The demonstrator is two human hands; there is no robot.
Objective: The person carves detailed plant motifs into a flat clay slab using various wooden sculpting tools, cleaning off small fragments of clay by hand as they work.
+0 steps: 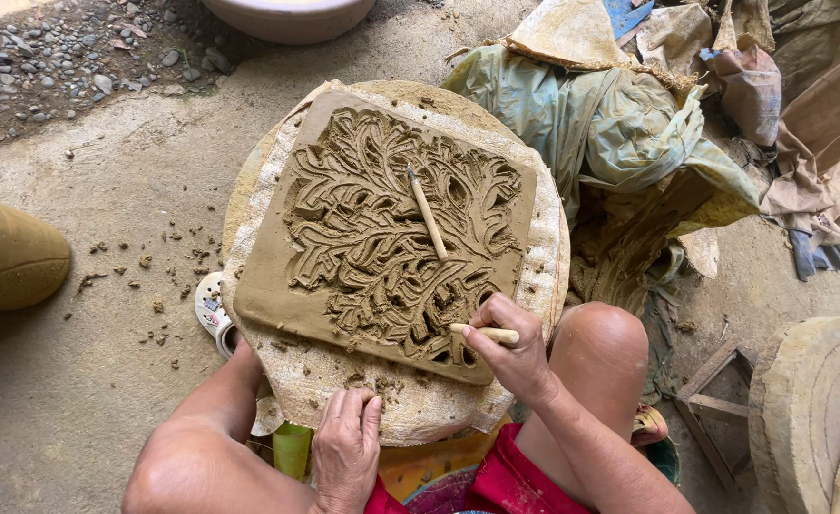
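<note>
A square slab of wet brown clay (277, 300), carved with a leafy tree pattern, lies on a round cloth-covered board (420, 405). My right hand (510, 347) holds a pale wooden carving tool (485, 333) against the slab's near right corner. My left hand (346, 443) rests on the board's near edge, fingers curled over the cloth, holding nothing else. A second wooden stick tool (428, 213) lies loose across the middle of the carving.
Clay crumbs (158, 286) are scattered on the concrete floor at left. Crumpled sacks and plastic sheets (620, 124) pile up at the right. A round stone wheel (810, 400) and a small wooden frame (715, 405) stand at lower right. A bowl's rim (292, 19) shows at top.
</note>
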